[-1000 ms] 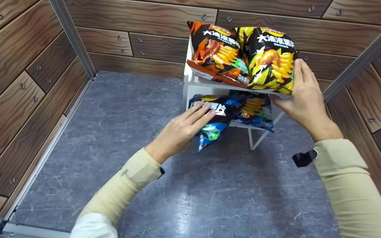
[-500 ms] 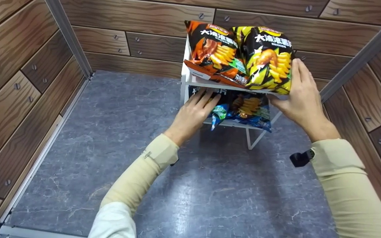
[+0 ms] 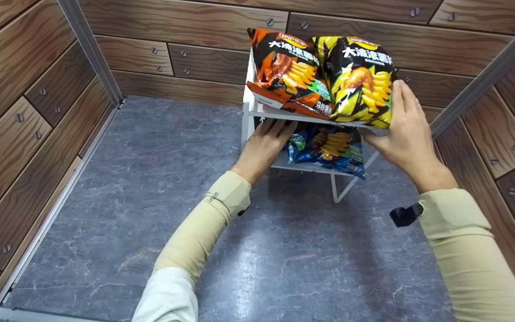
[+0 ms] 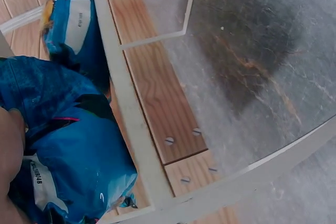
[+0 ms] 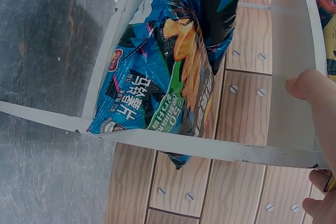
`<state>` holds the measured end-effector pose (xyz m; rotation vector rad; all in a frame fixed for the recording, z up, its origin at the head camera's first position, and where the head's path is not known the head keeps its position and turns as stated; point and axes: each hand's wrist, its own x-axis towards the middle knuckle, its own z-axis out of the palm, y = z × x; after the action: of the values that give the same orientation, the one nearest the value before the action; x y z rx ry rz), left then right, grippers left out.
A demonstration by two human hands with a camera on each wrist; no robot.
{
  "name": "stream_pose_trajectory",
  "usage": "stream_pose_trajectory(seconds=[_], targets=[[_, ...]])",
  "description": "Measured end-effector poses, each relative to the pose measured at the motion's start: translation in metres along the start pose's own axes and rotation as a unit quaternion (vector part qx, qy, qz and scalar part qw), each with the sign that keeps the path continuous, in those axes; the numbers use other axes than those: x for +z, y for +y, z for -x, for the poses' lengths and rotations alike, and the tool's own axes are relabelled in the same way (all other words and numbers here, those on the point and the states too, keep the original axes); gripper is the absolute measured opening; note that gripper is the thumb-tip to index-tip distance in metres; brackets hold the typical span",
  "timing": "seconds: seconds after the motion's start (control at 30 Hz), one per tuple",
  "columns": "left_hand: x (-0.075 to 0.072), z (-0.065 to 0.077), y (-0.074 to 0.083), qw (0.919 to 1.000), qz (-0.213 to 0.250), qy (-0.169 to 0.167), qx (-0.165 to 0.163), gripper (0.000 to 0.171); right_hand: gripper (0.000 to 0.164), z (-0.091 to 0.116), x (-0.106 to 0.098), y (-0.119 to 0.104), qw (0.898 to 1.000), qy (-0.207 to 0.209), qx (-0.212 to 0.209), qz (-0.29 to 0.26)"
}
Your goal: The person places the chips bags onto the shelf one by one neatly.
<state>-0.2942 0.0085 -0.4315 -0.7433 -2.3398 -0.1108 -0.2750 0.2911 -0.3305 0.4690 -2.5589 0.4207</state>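
My left hand (image 3: 266, 145) reaches under the upper shelf of a small white rack (image 3: 293, 117) and holds a blue bag of potato chips (image 4: 86, 150) on the lower level. Its fingers lie over the bag's front, the tips hidden by the shelf. In the left wrist view the thumb (image 4: 11, 129) presses the bag's back. Another blue chip bag (image 3: 335, 147) leans beside it on the right. My right hand (image 3: 407, 134) grips the right side of the rack's upper shelf, thumb below, fingers along a yellow-and-black chip bag (image 3: 362, 82).
An orange-and-black chip bag (image 3: 291, 71) stands left of the yellow one on the upper shelf. The rack's thin wire leg (image 3: 335, 190) rests on a grey marbled floor (image 3: 186, 147). Wood-patterned panels (image 3: 221, 62) enclose the area behind and on both sides.
My left hand has pushed the blue chip bag, which stuck out at the front, back onto the lower shelf and gone deeper under the upper one. The right hand keeps its hold on the rack.
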Motion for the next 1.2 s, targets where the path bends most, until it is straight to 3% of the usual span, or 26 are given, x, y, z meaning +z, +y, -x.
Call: stream_pose_trajectory(seconds=[0.1, 0.33, 0.63, 0.83, 1.0, 1.2], targets=[[0.0, 0.001, 0.0, 0.9996, 0.001, -0.027, -0.013, 0.054, 0.105, 0.0, -0.001, -0.001, 1.0, 0.0, 0.002, -0.002], [-0.005, 0.004, 0.001, 0.9886, 0.046, -0.14, -0.029, 0.064, 0.106, 0.0, -0.003, -0.001, 1.0, -0.003, 0.004, -0.002], [-0.003, 0.009, 0.002, 0.9793, 0.062, -0.192, -0.023, 0.074, 0.105, 0.001, -0.003, 0.0, 1.0, -0.002, 0.003, 0.001], [-0.003, 0.008, 0.002, 0.9671, 0.071, -0.241, -0.036, 0.09, 0.105, 0.0, -0.005, -0.001, 1.0, -0.008, 0.005, -0.003], [0.0, 0.011, 0.001, 0.9681, 0.092, -0.229, -0.045, 0.095, 0.104, -0.001, -0.004, -0.001, 1.0, -0.006, -0.003, -0.006], [0.004, 0.015, 0.0, 0.9746, 0.114, -0.186, -0.05, 0.098, 0.104, 0.001, -0.001, 0.0, 1.0, 0.003, 0.003, -0.016]])
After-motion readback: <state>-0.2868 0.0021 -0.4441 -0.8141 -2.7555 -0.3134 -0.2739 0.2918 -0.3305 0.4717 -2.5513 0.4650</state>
